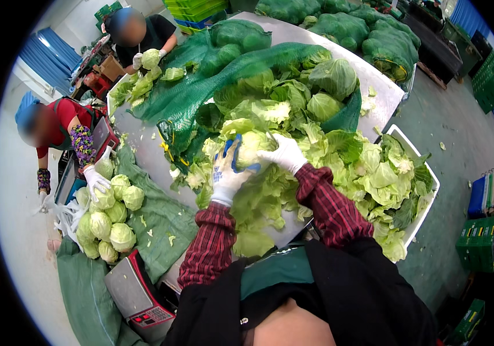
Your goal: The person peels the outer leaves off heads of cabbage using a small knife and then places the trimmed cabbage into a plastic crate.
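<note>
A pale green cabbage head (253, 149) is in front of me, among loose leaves. My left hand (228, 171), in a white glove with blue-coated fingertips, grips its left side with the fingers spread around it. On the right side, the thumb of my right hand (286, 152), in a plain white glove, touches the head. A thin, greyish thing shows by the right fingers, too blurred to name. Loose cabbage leaves (257, 203) are heaped below both hands. Just beyond, a green mesh sack (264, 62) lies opened, with whole cabbages (324, 107) at its mouth.
A white bin (429, 190) of leaves stands at the right. Trimmed cabbages (110, 216) lie on green cloth (160, 216) at left, near a weighing scale (132, 287). One co-worker's gloved hand (96, 181) touches them; another co-worker (143, 41) holds a cabbage at the table's far side.
</note>
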The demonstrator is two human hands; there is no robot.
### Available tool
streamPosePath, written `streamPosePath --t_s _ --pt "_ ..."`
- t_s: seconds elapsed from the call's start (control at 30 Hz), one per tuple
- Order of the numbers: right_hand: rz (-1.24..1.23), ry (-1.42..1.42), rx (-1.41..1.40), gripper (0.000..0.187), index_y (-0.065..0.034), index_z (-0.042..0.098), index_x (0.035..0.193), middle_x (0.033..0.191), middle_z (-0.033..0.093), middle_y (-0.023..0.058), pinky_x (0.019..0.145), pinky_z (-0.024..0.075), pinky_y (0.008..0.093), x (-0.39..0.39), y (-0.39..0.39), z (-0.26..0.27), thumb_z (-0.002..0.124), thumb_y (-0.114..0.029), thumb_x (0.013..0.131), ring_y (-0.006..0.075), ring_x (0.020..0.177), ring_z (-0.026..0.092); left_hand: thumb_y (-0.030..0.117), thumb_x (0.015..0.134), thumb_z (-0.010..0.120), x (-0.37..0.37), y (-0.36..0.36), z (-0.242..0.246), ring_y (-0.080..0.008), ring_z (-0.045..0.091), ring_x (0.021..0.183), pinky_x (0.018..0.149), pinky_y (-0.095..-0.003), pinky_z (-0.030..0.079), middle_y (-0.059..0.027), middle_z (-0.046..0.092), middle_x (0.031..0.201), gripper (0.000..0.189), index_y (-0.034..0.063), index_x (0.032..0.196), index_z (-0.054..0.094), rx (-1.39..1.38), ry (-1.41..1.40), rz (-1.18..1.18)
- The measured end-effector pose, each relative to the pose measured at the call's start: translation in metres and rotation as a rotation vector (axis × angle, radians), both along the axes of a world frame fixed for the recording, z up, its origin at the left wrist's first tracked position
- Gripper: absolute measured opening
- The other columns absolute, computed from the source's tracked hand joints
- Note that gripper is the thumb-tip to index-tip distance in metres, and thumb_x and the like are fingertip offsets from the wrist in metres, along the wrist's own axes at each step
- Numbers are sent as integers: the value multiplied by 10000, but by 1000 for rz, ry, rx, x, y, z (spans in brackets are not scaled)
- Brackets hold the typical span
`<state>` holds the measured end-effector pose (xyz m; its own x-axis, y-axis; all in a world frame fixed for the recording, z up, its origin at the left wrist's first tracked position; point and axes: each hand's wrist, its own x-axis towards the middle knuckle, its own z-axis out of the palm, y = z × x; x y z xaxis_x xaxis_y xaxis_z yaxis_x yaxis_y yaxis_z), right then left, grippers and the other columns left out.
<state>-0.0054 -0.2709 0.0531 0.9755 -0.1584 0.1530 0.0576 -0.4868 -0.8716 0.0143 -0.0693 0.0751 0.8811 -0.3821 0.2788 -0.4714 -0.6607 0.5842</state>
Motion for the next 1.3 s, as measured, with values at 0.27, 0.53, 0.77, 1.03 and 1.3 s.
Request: streamPosePath --t_s 0.27,0.53,0.77,1.03,1.3 --pt "-160 111 7 421 -9 664 962 814 677 177 691 496 336 12 -27 -10 707 -366 744 243 741 653 375 642 785 1 2 -1 -367 470 1194 1023 -445 374 -163 509 1316 811 159 1354 461 1 -47 -23" --pt "-317 193 -201 362 -128 665 953 896 671 158 777 489 429 -2 27 25 621 -446 785 348 880 630 530 794 603 21 -40 27 -294 537 1148 985 -414 386 -131 583 1233 580 211 1276 551 354 -179 120" --pt "-341 248 -395 279 -121 638 947 877 662 145 743 487 419 14 -4 -5 668 -345 784 334 854 631 363 735 719 17 -22 12 -274 541 1140 996 -382 388 -87 598 1215 530 167 1213 601 31 -122 -11" --pt "-345 238 -485 512 -70 532 1072 842 671 142 642 496 420 10 13 25 724 -418 749 337 771 649 109 702 726 -32 76 -8 -228 506 1176 999 -313 394 -128 551 1281 624 40 1291 532 -650 399 7" --pt "86 83 -435 638 -62 576 1102 998 658 186 770 508 394 -1 72 57 650 -582 740 346 902 643 393 599 839 -53 39 -14 -354 525 1133 974 -416 422 -202 527 1268 910 87 1356 438 -101 210 214"
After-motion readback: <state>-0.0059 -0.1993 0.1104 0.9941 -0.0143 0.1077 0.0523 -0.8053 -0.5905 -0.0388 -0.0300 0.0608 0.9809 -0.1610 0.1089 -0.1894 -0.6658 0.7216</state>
